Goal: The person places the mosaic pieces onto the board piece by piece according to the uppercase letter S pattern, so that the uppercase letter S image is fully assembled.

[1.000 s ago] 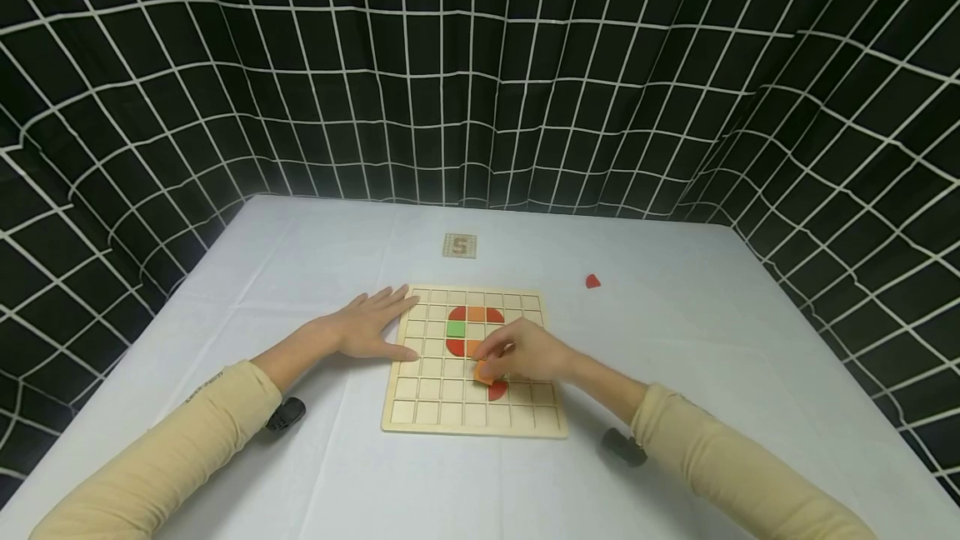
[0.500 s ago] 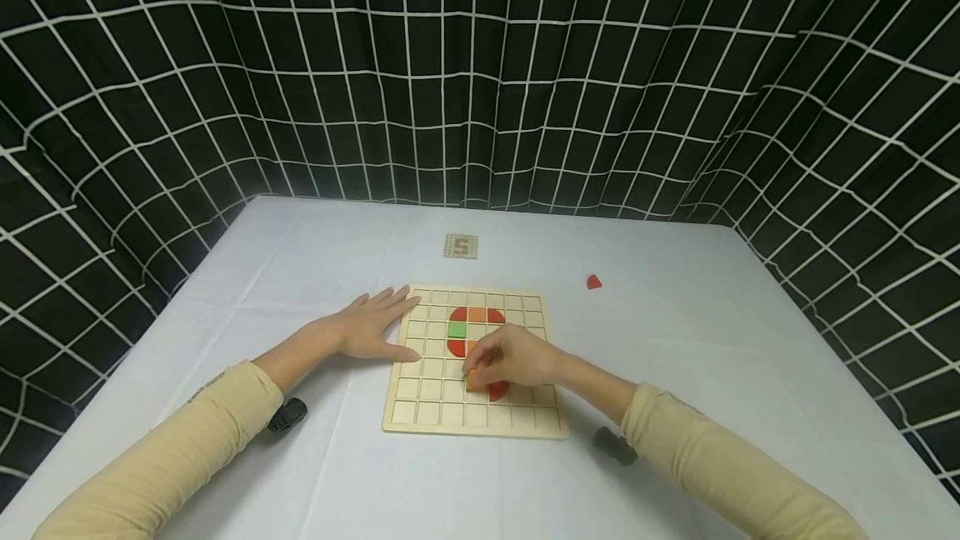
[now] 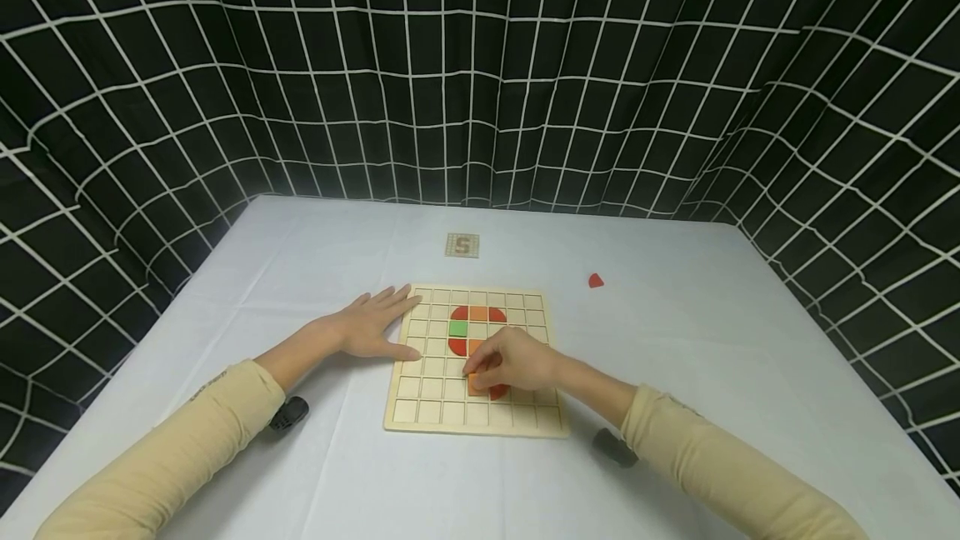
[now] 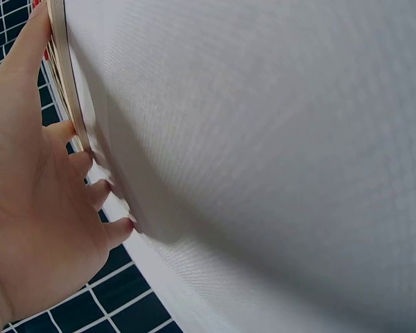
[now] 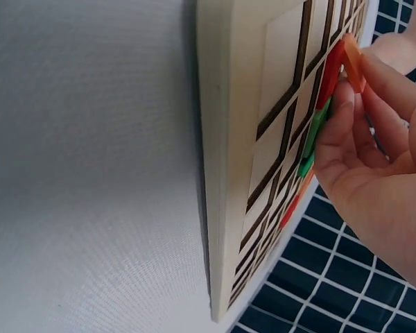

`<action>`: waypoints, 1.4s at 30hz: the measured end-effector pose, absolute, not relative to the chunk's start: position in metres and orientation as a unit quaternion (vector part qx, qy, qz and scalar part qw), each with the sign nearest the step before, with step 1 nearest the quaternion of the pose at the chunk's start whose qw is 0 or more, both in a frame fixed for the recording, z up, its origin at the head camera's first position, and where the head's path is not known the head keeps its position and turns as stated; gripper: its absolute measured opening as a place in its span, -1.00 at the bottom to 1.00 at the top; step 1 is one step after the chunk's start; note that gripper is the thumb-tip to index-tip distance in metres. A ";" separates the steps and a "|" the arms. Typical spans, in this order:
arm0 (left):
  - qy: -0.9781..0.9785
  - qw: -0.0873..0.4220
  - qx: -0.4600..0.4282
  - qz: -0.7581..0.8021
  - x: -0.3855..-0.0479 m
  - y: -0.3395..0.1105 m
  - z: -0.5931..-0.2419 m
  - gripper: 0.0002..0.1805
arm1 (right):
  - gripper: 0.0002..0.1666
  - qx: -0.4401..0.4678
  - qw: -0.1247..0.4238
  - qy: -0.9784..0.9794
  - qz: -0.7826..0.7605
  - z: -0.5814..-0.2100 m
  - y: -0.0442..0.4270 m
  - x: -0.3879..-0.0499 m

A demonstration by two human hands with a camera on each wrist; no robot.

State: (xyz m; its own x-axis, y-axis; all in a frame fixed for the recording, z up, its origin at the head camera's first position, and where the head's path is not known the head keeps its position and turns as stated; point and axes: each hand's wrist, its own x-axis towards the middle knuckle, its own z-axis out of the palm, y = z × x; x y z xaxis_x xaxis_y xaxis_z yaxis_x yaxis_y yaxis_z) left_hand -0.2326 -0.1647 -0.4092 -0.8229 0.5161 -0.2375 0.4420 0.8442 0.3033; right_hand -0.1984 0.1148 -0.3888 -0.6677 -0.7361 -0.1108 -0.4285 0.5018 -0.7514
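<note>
A wooden grid board [image 3: 431, 413] lies on the white table. My left hand [image 3: 367, 330] is spread at its left side, with thumb and fingertips resting on the board's edge. My right hand [image 3: 525, 361] pinches an orange square tile [image 5: 354, 64] between thumb and fingers, low over the board. In the right wrist view the tile is tilted, beside a red quarter-round tile [image 5: 331, 75]. Farther up the board sit red quarter-round tiles [image 3: 458, 347], a green square tile [image 3: 457, 329] and another orange square tile [image 3: 478, 313]. My right hand hides part of the pattern.
Behind the board lies a small card [image 3: 462, 245] marked with a blocky figure like an S or 5. A loose red tile [image 3: 596, 281] rests on the table to the right. Black grid-patterned curtains [image 3: 480, 107] surround the table's back and sides.
My right hand has shifted slightly left and toward me with the orange tile, then stayed nearly in place while the tile's tilt changed. The left hand has held still.
</note>
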 end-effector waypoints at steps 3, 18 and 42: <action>0.947 0.157 0.253 0.117 -0.232 -0.164 -0.407 0.11 | -0.89 -0.348 0.208 0.841 -0.357 -0.390 0.114 -0.198; 0.947 0.153 0.255 0.119 -0.232 -0.165 -0.408 0.11 | -0.89 -0.360 0.199 0.842 -0.348 -0.389 0.116 -0.197; 0.945 0.154 0.259 0.126 -0.231 -0.165 -0.406 0.10 | -0.45 -0.095 0.322 0.718 -0.610 -0.376 0.152 -0.236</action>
State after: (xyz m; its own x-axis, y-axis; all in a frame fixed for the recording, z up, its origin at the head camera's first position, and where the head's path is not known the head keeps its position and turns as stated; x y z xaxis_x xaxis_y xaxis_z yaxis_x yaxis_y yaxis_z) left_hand -0.2309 -0.1647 -0.4056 -0.8182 0.5285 -0.2266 0.4508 0.8342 0.3178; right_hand -0.2362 0.1524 -0.3762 -0.7740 -0.5300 -0.3464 0.2566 0.2376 -0.9369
